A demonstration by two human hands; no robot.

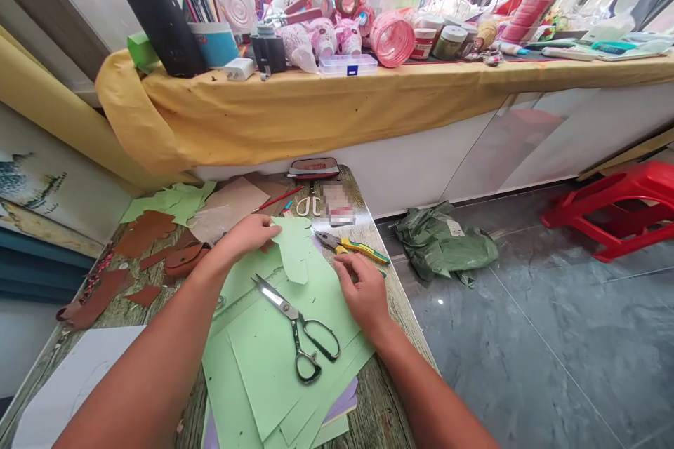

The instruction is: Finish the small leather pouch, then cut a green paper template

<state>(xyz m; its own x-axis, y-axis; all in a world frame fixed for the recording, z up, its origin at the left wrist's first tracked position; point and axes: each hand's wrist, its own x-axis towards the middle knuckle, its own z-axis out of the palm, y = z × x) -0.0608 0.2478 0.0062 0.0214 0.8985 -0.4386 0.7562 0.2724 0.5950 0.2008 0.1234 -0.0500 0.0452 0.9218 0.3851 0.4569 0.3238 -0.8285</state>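
Observation:
My left hand (254,233) pinches the left edge of a light green paper cut-out (293,252), a piece with a wavy top and a rounded lower end. The cut-out lies over a stack of light green paper sheets (253,379). My right hand (363,291) rests at the right side of the stack, its fingers loosely curled, thumb apart, with nothing seen in them. Scissors (288,310) with black handles lie partly spread on the sheets, between my hands. Just beyond my right hand are yellow-and-green handled pliers (363,250). A clear ruler (247,302) lies beside the scissors.
Brown leather scraps (147,233) and more green paper pieces (184,203) cover the table's left side. At its far end lies a pencil case (314,168). A cloth-covered ledge (316,105) holds jars and craft supplies. A green plastic bag (442,242) and red stool (621,207) are on the floor.

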